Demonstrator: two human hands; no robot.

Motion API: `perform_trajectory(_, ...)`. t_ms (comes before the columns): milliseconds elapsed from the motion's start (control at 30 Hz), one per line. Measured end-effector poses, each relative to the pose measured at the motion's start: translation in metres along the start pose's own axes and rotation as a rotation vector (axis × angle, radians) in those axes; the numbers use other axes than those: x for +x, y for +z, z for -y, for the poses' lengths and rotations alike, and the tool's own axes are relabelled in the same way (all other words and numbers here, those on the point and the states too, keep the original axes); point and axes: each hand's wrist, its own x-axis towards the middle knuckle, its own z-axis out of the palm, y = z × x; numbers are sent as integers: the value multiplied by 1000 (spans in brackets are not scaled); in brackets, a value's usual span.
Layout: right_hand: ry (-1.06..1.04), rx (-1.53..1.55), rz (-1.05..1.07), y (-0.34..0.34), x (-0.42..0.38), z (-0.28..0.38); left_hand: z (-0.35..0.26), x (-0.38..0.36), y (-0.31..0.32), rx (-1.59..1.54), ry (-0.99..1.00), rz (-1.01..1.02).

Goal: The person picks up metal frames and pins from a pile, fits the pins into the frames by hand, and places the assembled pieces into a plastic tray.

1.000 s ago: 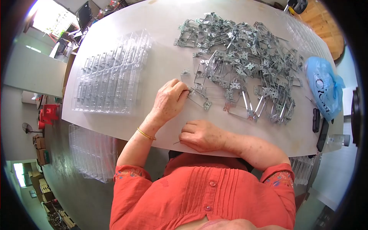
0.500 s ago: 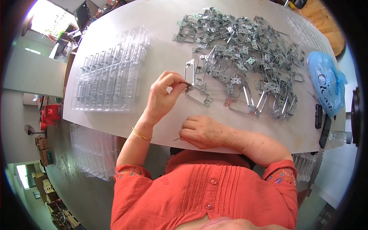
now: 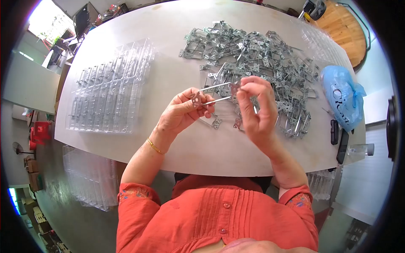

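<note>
A thin metal frame [image 3: 214,93] with small end plates is lifted above the white table [image 3: 177,76]. My left hand [image 3: 183,111] pinches its left end. My right hand [image 3: 256,107] is raised and pinches its right end between thumb and fingers. Just behind them lies a large tangled pile of the same metal frames [image 3: 257,63], spread across the table's far middle and right.
A stack of clear plastic trays [image 3: 110,86] lies at the left of the table, more clear trays [image 3: 86,177] below its left edge. A blue plastic bag [image 3: 341,95] and dark oblong objects [image 3: 339,139] sit at the right.
My left hand lifted a metal frame off the table. My right hand left the table's front edge, rose and took hold of the frame's other end.
</note>
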Motion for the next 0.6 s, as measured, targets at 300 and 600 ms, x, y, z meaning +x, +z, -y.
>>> perform_trajectory(300, 506, 460, 127, 8, -19, -10, 9, -6, -10, -88, -37, 62)
perform_trajectory(600, 481, 413, 99, 5, -33, -20, 4, -5, 2, -149, -79, 49)
